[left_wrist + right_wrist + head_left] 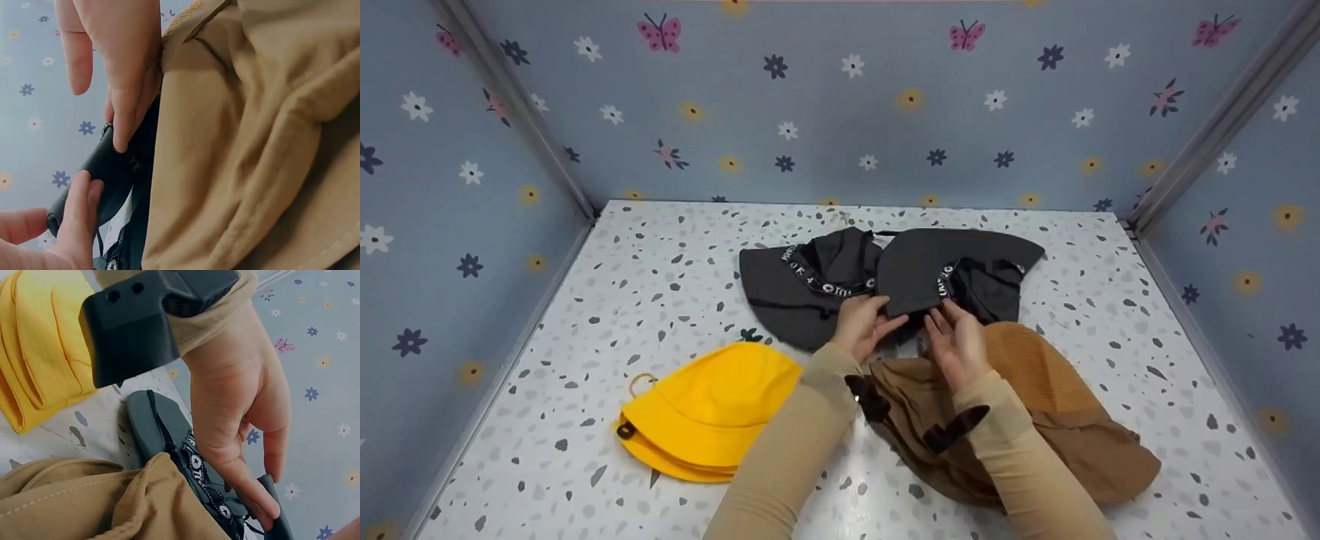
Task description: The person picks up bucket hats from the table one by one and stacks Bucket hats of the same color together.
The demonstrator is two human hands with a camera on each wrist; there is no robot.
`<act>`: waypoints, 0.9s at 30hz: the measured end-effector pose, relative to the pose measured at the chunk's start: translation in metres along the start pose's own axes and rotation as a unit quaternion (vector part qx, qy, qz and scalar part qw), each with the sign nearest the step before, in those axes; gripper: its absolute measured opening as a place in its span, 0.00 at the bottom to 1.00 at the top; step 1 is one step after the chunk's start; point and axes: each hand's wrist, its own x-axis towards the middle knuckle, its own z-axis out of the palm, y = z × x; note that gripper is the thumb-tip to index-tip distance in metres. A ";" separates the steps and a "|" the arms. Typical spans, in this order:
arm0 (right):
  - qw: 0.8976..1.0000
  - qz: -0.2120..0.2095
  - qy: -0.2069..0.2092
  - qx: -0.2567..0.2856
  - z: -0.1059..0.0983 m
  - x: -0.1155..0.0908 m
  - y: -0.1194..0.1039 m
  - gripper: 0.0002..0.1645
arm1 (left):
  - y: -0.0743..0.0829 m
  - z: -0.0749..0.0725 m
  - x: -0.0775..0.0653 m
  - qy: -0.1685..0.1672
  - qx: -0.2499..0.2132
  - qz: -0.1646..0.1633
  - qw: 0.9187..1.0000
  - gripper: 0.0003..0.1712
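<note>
Both hands hold the near edge of a dark grey brimmed hat [937, 259], which lies at the back with its inner side up and a lettered band showing. My left hand [862, 326] pinches the brim's left part between thumb and fingers. Close by on the right, my right hand [958, 345] pinches the same edge, thumb above. In the left wrist view, fingertips of both hands grip the dark brim [109, 169]. A second dark grey hat [780, 274] lies just left, its lettered band [197, 467] visible in the right wrist view.
Yellow bucket hats [720, 405], stacked, lie at the front left with a cord loop. Brown hats [1095, 450] lie overlapping under the right forearm. Flower-patterned panels [847, 112] enclose the speckled white table [645, 262] at the back and sides.
</note>
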 end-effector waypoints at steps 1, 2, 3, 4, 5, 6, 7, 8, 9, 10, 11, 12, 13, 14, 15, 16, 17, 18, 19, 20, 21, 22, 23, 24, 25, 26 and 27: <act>1.000 -0.001 -0.001 -0.002 0.000 0.000 0.000 0.34 | 0.000 0.000 0.000 0.000 0.008 0.004 1.000 0.36; 1.000 -0.002 -0.002 -0.003 0.000 0.000 0.001 0.35 | 0.000 -0.001 -0.001 0.000 0.016 0.008 1.000 0.36; 1.000 -0.003 -0.002 -0.003 0.000 0.000 0.001 0.36 | -0.001 -0.001 -0.002 0.001 0.024 0.012 1.000 0.36; 1.000 -0.001 0.000 -0.003 0.000 0.000 0.002 0.37 | -0.002 -0.002 -0.002 0.001 0.033 0.017 0.999 0.36; 1.000 0.001 0.001 0.000 0.000 -0.001 0.003 0.39 | -0.002 -0.002 -0.003 0.002 0.041 0.020 0.999 0.35; 1.000 0.004 0.001 0.001 0.001 0.000 0.004 0.40 | -0.003 -0.002 -0.004 0.003 0.049 0.022 0.999 0.35; 1.000 0.007 0.002 0.003 0.001 0.000 0.005 0.41 | -0.004 -0.002 -0.004 0.003 0.053 0.025 0.998 0.34; 1.000 0.011 0.002 0.002 0.001 0.000 0.006 0.42 | -0.005 -0.002 -0.005 0.001 0.054 0.028 0.998 0.34; 1.000 0.016 0.000 -0.001 0.002 0.000 0.007 0.42 | -0.006 -0.001 -0.006 0.000 0.053 0.031 0.998 0.33; 1.000 0.023 -0.005 -0.003 0.002 0.001 0.008 0.42 | -0.007 0.000 -0.006 -0.002 0.051 0.034 0.998 0.32; 0.999 0.030 -0.011 -0.005 0.003 0.001 0.008 0.41 | -0.009 0.001 -0.007 -0.003 0.048 0.034 0.998 0.32; 0.999 0.037 -0.018 -0.009 0.003 0.003 0.009 0.40 | -0.010 0.002 -0.008 -0.006 0.044 0.037 0.998 0.31; 0.999 0.043 -0.022 -0.011 0.003 0.004 0.009 0.39 | -0.012 0.003 -0.009 -0.009 0.038 0.037 0.999 0.31; 0.998 0.051 -0.029 -0.014 0.003 0.005 0.009 0.39 | -0.013 0.004 -0.010 -0.011 0.035 0.037 0.999 0.31; 0.998 0.058 -0.036 -0.015 0.003 0.006 0.009 0.39 | -0.014 0.005 -0.011 -0.013 0.033 0.036 0.999 0.31; 0.997 0.064 -0.041 -0.014 0.003 0.008 0.009 0.39 | -0.016 0.006 -0.013 -0.014 0.029 0.034 0.999 0.31; 0.997 0.067 -0.044 -0.013 0.002 0.009 0.009 0.39 | -0.017 0.007 -0.014 -0.016 0.026 0.033 0.999 0.32; 0.996 0.071 -0.047 -0.012 0.002 0.010 0.008 0.39 | -0.018 0.008 -0.016 -0.018 0.023 0.032 0.999 0.32; 0.996 0.074 -0.050 -0.012 0.002 0.011 0.008 0.38 | -0.019 0.008 -0.017 -0.018 0.019 0.028 0.999 0.32; 0.996 0.076 -0.052 -0.012 0.001 0.012 0.008 0.38 | -0.019 0.009 -0.018 -0.017 0.018 0.024 0.999 0.33; 0.996 0.075 -0.054 -0.011 0.001 0.013 0.008 0.37 | -0.019 0.009 -0.020 -0.016 0.017 0.021 1.000 0.33; 0.996 0.071 -0.055 -0.014 0.001 0.014 0.009 0.36 | -0.019 0.010 -0.021 -0.014 0.017 0.017 1.000 0.33; 0.996 0.067 -0.056 -0.016 0.001 0.015 0.009 0.35 | -0.019 0.011 -0.022 -0.012 0.020 0.012 1.000 0.34; 0.996 0.062 -0.055 -0.016 0.001 0.016 0.010 0.35 | -0.018 0.011 -0.023 -0.010 0.025 0.007 1.000 0.34; 0.997 0.056 -0.054 -0.016 0.001 0.016 0.010 0.37 | -0.018 0.012 -0.024 -0.008 0.034 0.004 0.999 0.34; 0.997 0.049 -0.052 -0.013 0.001 0.016 0.010 0.39 | -0.017 0.012 -0.025 -0.006 0.047 0.002 0.999 0.34; 0.998 0.042 -0.051 -0.009 0.002 0.016 0.010 0.42 | -0.017 0.013 -0.026 -0.004 0.057 0.001 0.998 0.34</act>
